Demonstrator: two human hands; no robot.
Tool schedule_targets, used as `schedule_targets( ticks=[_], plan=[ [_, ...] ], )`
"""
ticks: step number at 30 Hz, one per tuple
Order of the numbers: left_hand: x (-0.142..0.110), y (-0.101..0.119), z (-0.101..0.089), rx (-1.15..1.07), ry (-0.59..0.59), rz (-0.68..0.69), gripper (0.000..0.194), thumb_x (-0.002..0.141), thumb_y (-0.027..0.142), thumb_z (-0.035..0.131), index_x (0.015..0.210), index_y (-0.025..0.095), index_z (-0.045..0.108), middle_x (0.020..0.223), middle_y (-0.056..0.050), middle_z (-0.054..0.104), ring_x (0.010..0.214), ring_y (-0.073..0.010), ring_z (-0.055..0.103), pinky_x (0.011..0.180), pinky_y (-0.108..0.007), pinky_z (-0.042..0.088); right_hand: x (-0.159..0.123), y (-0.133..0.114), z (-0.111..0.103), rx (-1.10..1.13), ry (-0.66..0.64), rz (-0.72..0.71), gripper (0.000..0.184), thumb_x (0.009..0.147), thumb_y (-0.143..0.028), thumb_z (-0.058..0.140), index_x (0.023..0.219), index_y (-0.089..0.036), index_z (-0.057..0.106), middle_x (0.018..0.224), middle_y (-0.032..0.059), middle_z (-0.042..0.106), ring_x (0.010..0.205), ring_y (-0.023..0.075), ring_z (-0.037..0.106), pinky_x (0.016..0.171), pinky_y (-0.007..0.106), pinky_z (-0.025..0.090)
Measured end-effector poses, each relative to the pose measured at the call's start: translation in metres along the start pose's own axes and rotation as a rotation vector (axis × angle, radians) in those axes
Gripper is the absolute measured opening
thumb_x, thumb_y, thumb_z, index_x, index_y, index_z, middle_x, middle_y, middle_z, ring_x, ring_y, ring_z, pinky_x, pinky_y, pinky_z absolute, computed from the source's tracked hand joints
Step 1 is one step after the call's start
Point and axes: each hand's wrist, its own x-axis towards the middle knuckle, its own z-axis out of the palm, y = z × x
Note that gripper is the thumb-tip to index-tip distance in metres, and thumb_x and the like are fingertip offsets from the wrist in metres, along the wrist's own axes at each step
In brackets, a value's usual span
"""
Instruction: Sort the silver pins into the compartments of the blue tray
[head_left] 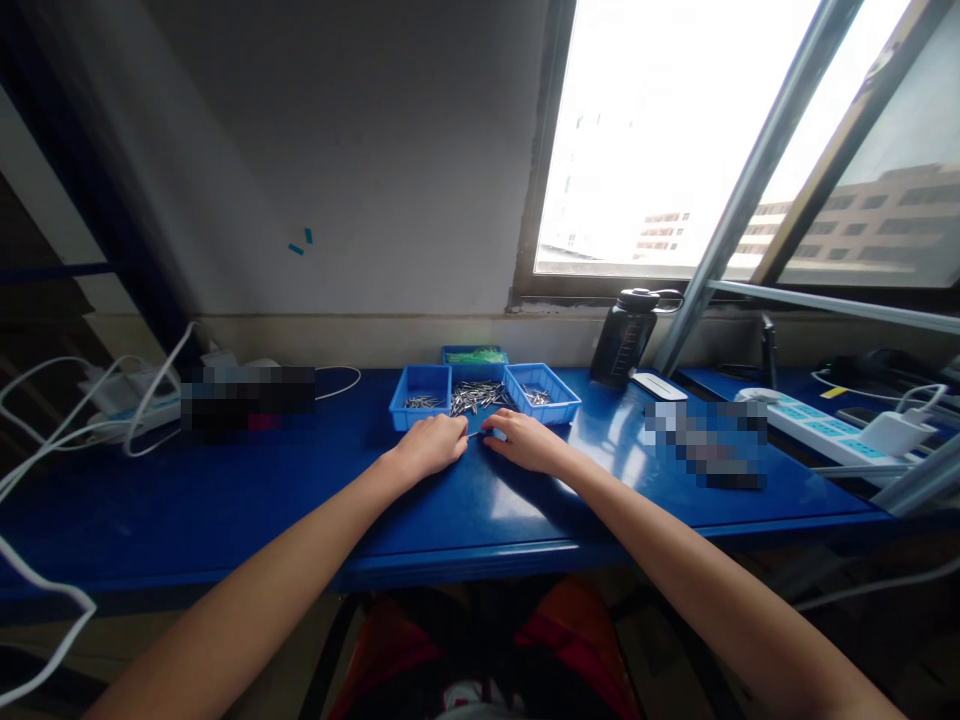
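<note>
My left hand [433, 445] is closed over the blue table, with a thin metal pin [473, 434] sticking out from its fingertips toward the right. At the other end of the pin, my right hand [523, 440] has its fingers curled in, thumb and forefinger at the pin's tip. Just beyond both hands lies a loose pile of small metal pins [480, 395]. Blue plastic bins flank it: a left bin [397, 405] and a right bin [559, 413], each with some metal pieces inside. Behind the pile, a back bin [450, 353] holds a green plastic bag [480, 355].
A black water bottle [624, 340] and a white flat device [660, 387] stand to the right, near a white power strip [810, 425]. White cables [161, 390] run along the left side. A metal frame post [739, 200] rises by the window.
</note>
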Motion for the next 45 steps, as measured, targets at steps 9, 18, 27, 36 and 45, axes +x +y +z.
schedule_targets(
  ticks=[9, 18, 27, 36, 45],
  plan=[
    [0.0, 0.003, 0.002, -0.134, 0.115, 0.18, 0.024, 0.084, 0.033, 0.036, 0.092, 0.022, 0.056, 0.091, -0.005, 0.062, 0.08, -0.0193, 0.058, 0.063, -0.025, 0.041, 0.003, 0.008, -0.008, 0.094, -0.043, -0.046, 0.017, 0.081, -0.026, 0.047, 0.084, -0.017, 0.061, 0.076, 0.0032, 0.062, 0.068, 0.0124, 0.055, 0.063, 0.022, 0.038],
    [0.002, -0.004, 0.004, -0.171, 0.113, 0.18, 0.029, 0.085, 0.036, 0.035, 0.084, 0.02, 0.059, 0.08, -0.005, 0.063, 0.073, -0.0184, 0.058, 0.06, -0.025, 0.04, 0.001, 0.018, -0.01, 0.125, -0.038, -0.004, 0.017, 0.081, -0.023, 0.045, 0.083, -0.016, 0.061, 0.07, 0.0018, 0.063, 0.061, 0.0107, 0.053, 0.058, 0.02, 0.036],
    [0.004, -0.005, 0.005, -0.176, 0.152, 0.107, 0.03, 0.084, 0.038, 0.036, 0.09, 0.019, 0.059, 0.082, -0.006, 0.063, 0.073, -0.0187, 0.058, 0.06, -0.025, 0.04, 0.001, 0.015, -0.012, 0.154, -0.036, 0.007, 0.018, 0.081, -0.023, 0.045, 0.083, -0.016, 0.061, 0.069, 0.0015, 0.062, 0.06, 0.0102, 0.053, 0.057, 0.021, 0.036],
    [-0.002, 0.007, -0.004, -0.232, 0.233, 0.178, 0.027, 0.085, 0.035, 0.037, 0.092, 0.021, 0.059, 0.087, -0.003, 0.062, 0.078, -0.0154, 0.056, 0.066, -0.023, 0.041, 0.001, 0.012, -0.007, 0.236, -0.06, -0.078, 0.018, 0.081, -0.025, 0.047, 0.081, -0.016, 0.062, 0.069, 0.001, 0.061, 0.061, 0.0105, 0.052, 0.06, 0.021, 0.037],
    [0.002, 0.005, -0.002, -0.339, 0.324, 0.253, 0.024, 0.084, 0.03, 0.041, 0.097, 0.02, 0.058, 0.093, -0.003, 0.06, 0.085, -0.0141, 0.055, 0.075, -0.024, 0.042, 0.004, 0.007, -0.006, 0.428, 0.009, 0.026, 0.032, 0.081, -0.041, 0.044, 0.073, -0.014, 0.058, 0.06, -0.0011, 0.055, 0.053, 0.0078, 0.044, 0.05, 0.018, 0.033]
  ],
)
